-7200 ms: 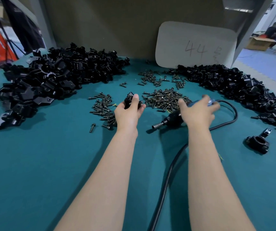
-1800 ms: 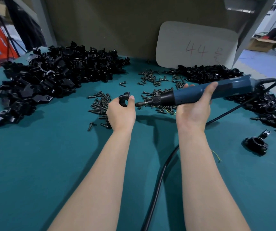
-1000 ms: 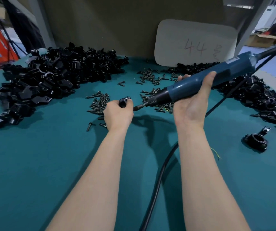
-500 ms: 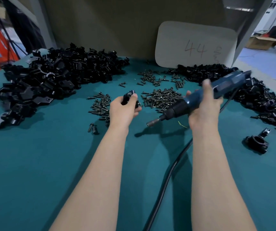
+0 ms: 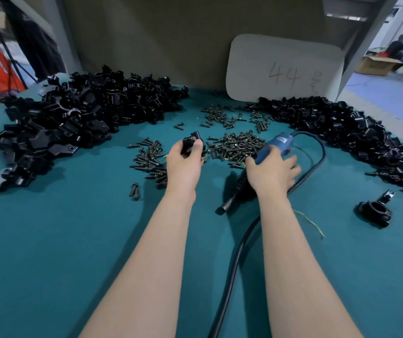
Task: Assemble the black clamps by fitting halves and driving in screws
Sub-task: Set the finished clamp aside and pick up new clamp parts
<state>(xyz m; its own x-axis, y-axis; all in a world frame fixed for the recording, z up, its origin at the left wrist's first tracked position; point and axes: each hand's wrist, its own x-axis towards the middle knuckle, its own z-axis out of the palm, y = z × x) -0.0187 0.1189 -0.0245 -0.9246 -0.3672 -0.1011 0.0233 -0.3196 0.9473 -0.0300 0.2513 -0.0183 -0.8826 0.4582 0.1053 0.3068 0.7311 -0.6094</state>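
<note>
Left grip [image 5: 184,164] holds one black clamp [image 5: 192,143] at its fingertips, on its far side; right grip [image 5: 272,170] lies over the blue screwdriver [image 5: 278,145] on the worktop [image 5: 49,240], fingers spread and blurred, can't tell if it clasps it; screwdriver's long axis runs from the nose [image 5: 222,208] on the near side of the right grip to the cord end on its far side, so the nose points away from the clamp; screw pile [image 5: 237,147] sits between the two grips, just beside the right thumb; my read: a screw comes next, and the right grip is nearer.
</note>
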